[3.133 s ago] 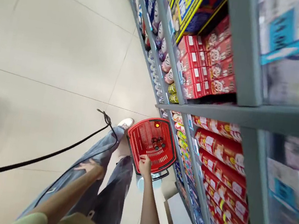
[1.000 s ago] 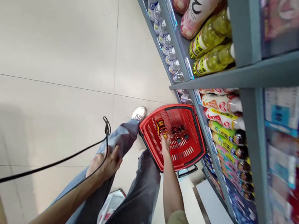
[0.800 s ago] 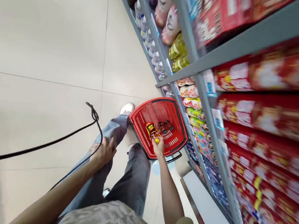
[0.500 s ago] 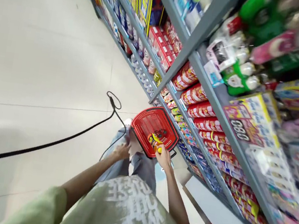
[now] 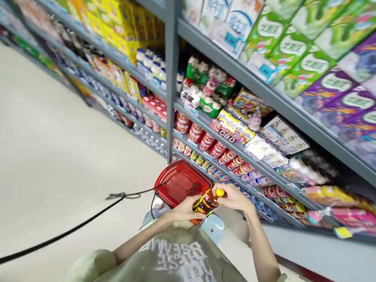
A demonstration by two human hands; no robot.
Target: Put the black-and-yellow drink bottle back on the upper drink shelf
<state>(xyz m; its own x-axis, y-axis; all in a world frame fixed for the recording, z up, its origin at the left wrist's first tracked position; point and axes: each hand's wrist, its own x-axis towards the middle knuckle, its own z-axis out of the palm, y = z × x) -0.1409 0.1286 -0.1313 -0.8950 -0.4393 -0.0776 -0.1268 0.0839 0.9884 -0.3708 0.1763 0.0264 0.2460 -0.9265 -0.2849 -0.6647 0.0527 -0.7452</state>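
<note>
I hold a small dark bottle (image 5: 206,202) with a yellow cap and a red and yellow label in front of my chest. My right hand (image 5: 234,197) grips its capped end. My left hand (image 5: 185,208) cups its lower end from the left. Just beyond the bottle a red plastic shopping basket (image 5: 176,187) sits on the floor against the shelving, with small dark items inside that are mostly hidden behind my hands.
Grey shop shelving (image 5: 169,77) runs from far left to right, packed with boxes, cans and bottles. A pale tiled floor (image 5: 31,146) lies on the left. A black cable (image 5: 64,231) hangs across the lower left. A light blue object (image 5: 217,225) shows below my hands.
My right hand lifted the bottle out of the basket and up to my chest. My left hand left my knee and joined it on the bottle. The view rose from floor to shelves.
</note>
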